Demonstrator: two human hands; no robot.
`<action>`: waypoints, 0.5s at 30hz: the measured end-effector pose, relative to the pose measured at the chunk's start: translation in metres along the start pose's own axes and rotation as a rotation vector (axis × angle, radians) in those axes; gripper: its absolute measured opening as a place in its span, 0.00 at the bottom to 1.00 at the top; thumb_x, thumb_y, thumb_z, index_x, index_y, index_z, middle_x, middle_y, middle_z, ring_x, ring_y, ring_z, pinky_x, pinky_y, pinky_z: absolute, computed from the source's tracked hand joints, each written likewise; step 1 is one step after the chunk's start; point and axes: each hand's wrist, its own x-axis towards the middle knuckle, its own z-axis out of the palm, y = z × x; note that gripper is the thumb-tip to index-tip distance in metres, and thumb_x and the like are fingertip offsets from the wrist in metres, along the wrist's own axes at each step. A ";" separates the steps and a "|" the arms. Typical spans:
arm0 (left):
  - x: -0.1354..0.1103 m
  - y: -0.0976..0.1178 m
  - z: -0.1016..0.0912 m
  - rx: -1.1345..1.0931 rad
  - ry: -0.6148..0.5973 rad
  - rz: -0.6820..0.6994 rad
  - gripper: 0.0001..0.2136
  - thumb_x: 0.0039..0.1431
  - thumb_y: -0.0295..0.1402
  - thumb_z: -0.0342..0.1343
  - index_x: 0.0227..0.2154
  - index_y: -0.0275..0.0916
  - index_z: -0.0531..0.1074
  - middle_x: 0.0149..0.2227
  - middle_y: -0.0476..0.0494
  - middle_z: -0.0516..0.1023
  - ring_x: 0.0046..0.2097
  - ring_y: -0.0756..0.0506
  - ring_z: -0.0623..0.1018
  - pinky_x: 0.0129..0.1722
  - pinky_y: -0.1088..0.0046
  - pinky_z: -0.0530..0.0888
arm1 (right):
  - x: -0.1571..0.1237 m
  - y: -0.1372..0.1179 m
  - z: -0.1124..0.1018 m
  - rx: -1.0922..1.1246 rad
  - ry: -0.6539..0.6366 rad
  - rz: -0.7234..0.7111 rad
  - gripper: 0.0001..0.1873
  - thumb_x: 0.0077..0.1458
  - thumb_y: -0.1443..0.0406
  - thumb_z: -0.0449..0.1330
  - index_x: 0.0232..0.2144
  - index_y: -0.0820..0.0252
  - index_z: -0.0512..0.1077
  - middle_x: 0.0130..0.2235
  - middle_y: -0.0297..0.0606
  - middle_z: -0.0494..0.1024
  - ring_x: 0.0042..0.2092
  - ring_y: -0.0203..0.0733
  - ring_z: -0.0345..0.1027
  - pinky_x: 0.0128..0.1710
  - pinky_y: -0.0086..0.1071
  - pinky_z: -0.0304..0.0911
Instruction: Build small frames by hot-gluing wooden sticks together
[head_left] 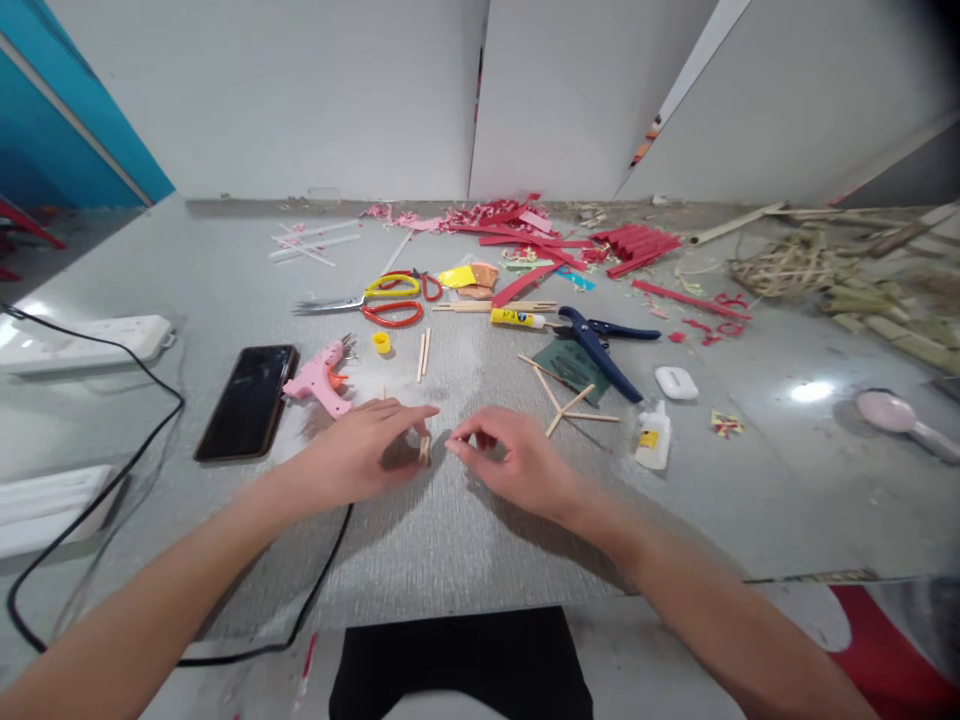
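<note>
Here, 1 stick (425, 452) shows at left hand (369, 448), grip unclear; right hand (517, 460) is pinched.

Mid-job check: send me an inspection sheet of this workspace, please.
Surface: glossy grey tabletop, reflecting light at the right.
Work things: slim pale wooden stick at the left hand; branching pale wooden sticks beyond the right hand.
Clutter: red-and-yellow-handled metal scissors, pink glue gun, white plastic glue bottle, red paper strips.
Hands: fingers of both bent; grip unclear.
Cables: thin black cable passing under the left forearm.
Surroundings: tall white panels behind, blue panel left.
</note>
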 end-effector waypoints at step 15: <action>0.005 -0.003 -0.005 0.342 -0.030 0.292 0.11 0.73 0.36 0.57 0.52 0.40 0.79 0.53 0.41 0.84 0.49 0.36 0.79 0.48 0.55 0.75 | -0.005 -0.001 -0.003 -0.476 -0.300 -0.431 0.16 0.75 0.64 0.48 0.45 0.62 0.76 0.38 0.46 0.82 0.47 0.50 0.72 0.49 0.44 0.66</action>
